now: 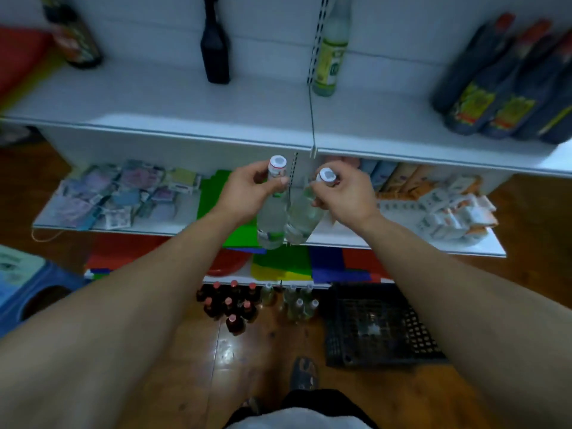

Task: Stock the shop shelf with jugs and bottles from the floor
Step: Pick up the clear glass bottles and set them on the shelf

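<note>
Two clear bottles with white caps are held in the air in front of the shelving, below the front edge of the top shelf [185, 113] and level with the middle shelf [402, 243]. The left clear bottle [272, 218] stands nearly upright. The left hand [250, 193] grips it round the neck just under the cap, thumb across the front. The right clear bottle [305, 218] tilts, its cap leaning right and its base swung toward the other bottle. The right hand [343, 196] pinches it at the neck with curled fingers. The lower bodies of the two sit just beside each other; whether they touch cannot be told. On the top shelf stand a black bottle [215, 51], a pale bottle with a yellow-green label [331, 57] next to the slotted upright, a dark labelled bottle [74, 41] at far left, and a cluster of dark bottles with yellow labels [495, 88] at right. The middle shelf carries loose packets [108, 193], a green sheet [213, 193] and small boxes [448, 212]. Down on the wooden floor [216, 360] wait more stock: red-capped dark bottles [229, 305] and, just beside them, small clear bottles [297, 301], with a black crate [380, 326] to their right — near it, a sandalled foot [303, 373].
</note>
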Tool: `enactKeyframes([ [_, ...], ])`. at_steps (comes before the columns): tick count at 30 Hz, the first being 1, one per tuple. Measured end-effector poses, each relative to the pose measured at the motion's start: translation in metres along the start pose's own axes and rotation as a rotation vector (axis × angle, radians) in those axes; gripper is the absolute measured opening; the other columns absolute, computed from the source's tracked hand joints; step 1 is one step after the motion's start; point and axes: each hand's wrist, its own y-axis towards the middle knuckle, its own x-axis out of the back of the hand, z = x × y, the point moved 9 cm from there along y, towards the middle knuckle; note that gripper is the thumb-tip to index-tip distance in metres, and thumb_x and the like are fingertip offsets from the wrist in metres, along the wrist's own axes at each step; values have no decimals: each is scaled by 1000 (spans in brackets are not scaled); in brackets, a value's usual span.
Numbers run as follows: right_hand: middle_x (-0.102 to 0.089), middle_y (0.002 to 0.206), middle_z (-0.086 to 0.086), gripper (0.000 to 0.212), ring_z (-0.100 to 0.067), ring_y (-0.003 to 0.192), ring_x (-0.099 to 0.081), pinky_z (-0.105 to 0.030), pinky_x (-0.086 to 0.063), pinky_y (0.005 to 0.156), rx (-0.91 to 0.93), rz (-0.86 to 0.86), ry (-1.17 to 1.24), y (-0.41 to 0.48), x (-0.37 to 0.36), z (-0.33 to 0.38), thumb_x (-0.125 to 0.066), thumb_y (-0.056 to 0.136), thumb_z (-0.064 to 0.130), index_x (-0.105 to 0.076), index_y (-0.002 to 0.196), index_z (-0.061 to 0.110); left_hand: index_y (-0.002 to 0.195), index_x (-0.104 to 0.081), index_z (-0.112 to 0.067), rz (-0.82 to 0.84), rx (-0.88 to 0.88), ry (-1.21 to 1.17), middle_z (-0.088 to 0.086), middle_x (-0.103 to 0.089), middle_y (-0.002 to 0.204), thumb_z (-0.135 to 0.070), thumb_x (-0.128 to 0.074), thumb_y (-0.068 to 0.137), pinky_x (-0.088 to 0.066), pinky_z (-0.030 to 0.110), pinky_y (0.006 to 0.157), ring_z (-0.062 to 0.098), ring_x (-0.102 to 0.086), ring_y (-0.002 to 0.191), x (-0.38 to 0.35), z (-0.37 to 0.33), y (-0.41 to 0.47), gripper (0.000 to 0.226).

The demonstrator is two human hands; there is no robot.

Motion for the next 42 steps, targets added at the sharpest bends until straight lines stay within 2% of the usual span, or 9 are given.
enactKeyframes([
  [4, -69, 71, -3, 8, -20, 65, -71, -48, -58, 65, 24, -62, 28, 16, 37, 37, -64, 74, 22, -67, 79, 17, 98, -69, -11, 8, -79, -22, 0, -70, 89, -5, -68, 86, -52, 29, 87, 9, -63, 80, 5, -51, 16, 14],
  [7, -66, 67, -5, 16, -26, 65, -69, -49, -58, 63, 69, -115, 12, 36, 68, 59, -62, 68, 26, -66, 73, 11, 105, -69, -7, -37, -123, -26, 5, -69, 96, -9, -67, 87, -51, 20, 82, 12, -62, 85, 9, -88, 32, 18],
  [12, -54, 62, -7, 15, -16, 50, -68, -50, -59, 59, 97, -105, 61, 81, 109, 83, -63, 72, 12, -60, 75, -3, 111, -68, -2, -42, -155, -69, -4, -68, 89, -9, -66, 89, -49, 9, 70, -4, -62, 72, 2, -146, 70, 23],
  [16, -51, 59, -5, 14, -14, 46, -66, -36, -54, 50, 112, -141, 77, 125, 139, 88, -64, 73, 9, -58, 71, -3, 108, -69, -5, -45, -183, -51, -7, -68, 85, -10, -65, 89, -46, 5, 61, -11, -62, 63, -14, -173, 108, 20],
  [18, -51, 58, -3, 10, -11, 45, -65, -28, -51, 48, 110, -149, 90, 147, 152, 86, -64, 74, 7, -59, 71, -1, 109, -69, -6, -52, -178, -42, -4, -69, 88, -12, -66, 89, -48, 6, 64, -8, -63, 66, -23, -181, 128, 21],
  [24, -61, 65, -3, 4, -14, 49, -67, -33, -57, 56, 112, -126, 107, 214, 178, 73, -64, 74, 8, -64, 75, 4, 106, -71, -10, -122, -150, -64, 1, -74, 98, -15, -71, 85, -53, 27, 87, 12, -69, 90, -49, -187, 191, 21],
  [28, -70, 76, -17, 20, -16, 55, -70, -47, -59, 68, 99, -112, 56, 249, 182, 53, -65, 74, 12, -66, 84, -6, 101, -73, -11, -171, -128, -54, 6, -73, 99, -16, -72, 84, -53, 25, 84, 16, -67, 89, -66, -185, 224, 17],
  [36, -68, 80, -4, 15, -23, 72, -69, -40, -58, 72, 46, -124, 101, 285, 180, 23, -63, 76, 17, -68, 87, 8, 102, -72, -14, -133, -84, -83, 4, -72, 104, -19, -69, 87, -52, 31, 92, 19, -67, 100, -92, -161, 272, 15],
  [42, -63, 97, 9, 35, -13, 61, -65, -14, -41, 42, -123, 91, 101, 275, 147, -15, -69, 83, 36, -50, 112, 30, 108, -64, -21, -70, -197, 32, -7, -68, 102, -17, -71, 85, -49, 25, 89, 10, -63, 95, -98, -149, 280, 24],
])
